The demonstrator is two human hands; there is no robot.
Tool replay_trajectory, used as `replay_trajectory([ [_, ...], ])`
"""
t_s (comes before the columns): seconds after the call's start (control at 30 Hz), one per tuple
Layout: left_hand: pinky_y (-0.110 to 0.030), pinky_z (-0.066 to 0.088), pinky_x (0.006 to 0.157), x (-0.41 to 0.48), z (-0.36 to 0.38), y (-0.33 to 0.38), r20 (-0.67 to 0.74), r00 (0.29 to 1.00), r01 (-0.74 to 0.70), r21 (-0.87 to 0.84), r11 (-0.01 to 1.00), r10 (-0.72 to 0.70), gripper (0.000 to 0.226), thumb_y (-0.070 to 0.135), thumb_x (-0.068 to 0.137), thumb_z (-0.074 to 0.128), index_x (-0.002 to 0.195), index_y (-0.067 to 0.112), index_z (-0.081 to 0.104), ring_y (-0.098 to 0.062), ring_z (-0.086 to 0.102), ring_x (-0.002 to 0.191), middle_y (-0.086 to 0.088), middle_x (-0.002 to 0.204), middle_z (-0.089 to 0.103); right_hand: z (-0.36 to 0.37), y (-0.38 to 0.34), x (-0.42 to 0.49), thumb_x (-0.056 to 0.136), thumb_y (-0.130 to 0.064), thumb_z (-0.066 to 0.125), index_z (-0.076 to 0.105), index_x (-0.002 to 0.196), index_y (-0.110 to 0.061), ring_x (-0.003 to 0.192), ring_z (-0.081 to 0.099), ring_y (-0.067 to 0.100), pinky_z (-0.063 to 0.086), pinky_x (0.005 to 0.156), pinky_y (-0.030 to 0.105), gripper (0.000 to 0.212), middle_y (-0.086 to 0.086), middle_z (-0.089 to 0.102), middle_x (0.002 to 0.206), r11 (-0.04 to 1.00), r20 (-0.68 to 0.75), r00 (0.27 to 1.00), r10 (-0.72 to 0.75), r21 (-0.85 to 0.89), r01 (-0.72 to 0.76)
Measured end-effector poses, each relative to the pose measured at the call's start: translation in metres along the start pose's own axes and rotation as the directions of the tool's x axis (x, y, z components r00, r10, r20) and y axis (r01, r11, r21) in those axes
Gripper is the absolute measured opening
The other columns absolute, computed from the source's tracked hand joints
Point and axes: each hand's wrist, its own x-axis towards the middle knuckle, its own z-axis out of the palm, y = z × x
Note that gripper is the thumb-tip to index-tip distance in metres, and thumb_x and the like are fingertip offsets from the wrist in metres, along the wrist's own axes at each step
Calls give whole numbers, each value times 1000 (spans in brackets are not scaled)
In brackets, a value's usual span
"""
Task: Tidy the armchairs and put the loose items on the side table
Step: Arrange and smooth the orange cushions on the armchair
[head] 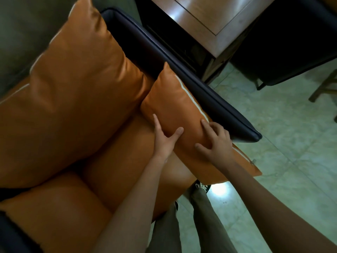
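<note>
A small orange throw pillow (175, 103) with a white-piped edge leans against the dark armrest (182, 73) of an orange armchair. My left hand (165, 141) presses its lower left side, thumb on top and fingers beneath. My right hand (216, 143) rests on the pillow's right part, fingers spread and curled on the surface. The big orange back cushion (73, 92) stands to the left, and the seat cushion (113, 172) lies under my arms. The wooden side table (209, 17) stands beyond the armrest at the top.
A second dark armchair (291, 42) stands right of the side table. Pale tiled floor (291, 134) spreads to the right, with a wooden stool leg (324, 86) at the far right edge. My legs and a shoe (201, 187) show below the seat's front.
</note>
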Motion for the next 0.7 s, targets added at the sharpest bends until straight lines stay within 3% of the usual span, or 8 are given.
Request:
replay_trajectory([
  [0.07,-53,43,109,-5,2,-8,-6,997,71,-68,995,-72,119,57,66,86,145,64,-2,-22,39,141,4,162,23,2,5,-6,81,-63,52,20,157,-41,142,28,27,32,112,55,85,2,29,157,999,16,1000,-5,-42,6],
  [0.23,-73,37,102,-36,20,-42,85,953,302,-255,918,-290,116,58,64,87,135,75,-2,-29,39,142,5,161,27,3,40,-33,77,-84,40,6,155,-49,145,28,30,23,117,59,92,2,25,161,983,38,987,154,-109,-149],
  [0.37,-73,38,100,-39,46,-42,54,957,285,-376,881,-286,112,53,67,86,138,73,2,-30,45,137,7,156,35,4,48,-38,80,-84,34,1,153,-53,144,28,33,26,112,62,86,3,26,162,972,28,993,119,-208,-110],
  [0.47,-68,44,98,-35,55,-40,44,962,260,-436,862,-268,113,48,70,87,143,69,3,-26,52,131,8,151,43,-2,40,-22,86,-76,46,2,153,-55,139,30,35,31,108,60,83,3,25,161,978,20,998,67,-201,-62],
  [0.6,-66,48,95,-22,45,-37,40,967,249,-351,903,-252,113,54,68,85,142,69,1,-22,58,124,10,144,51,-2,25,-3,89,-64,55,8,155,-52,128,38,37,37,101,56,82,7,27,159,964,36,998,-57,-258,64],
  [0.7,-65,51,91,-19,36,-34,11,966,250,-304,919,-259,114,56,65,85,142,69,1,-20,61,120,9,143,52,6,13,4,91,-62,53,6,154,-52,132,34,41,37,102,59,80,5,19,164,962,55,997,-60,-265,72],
])
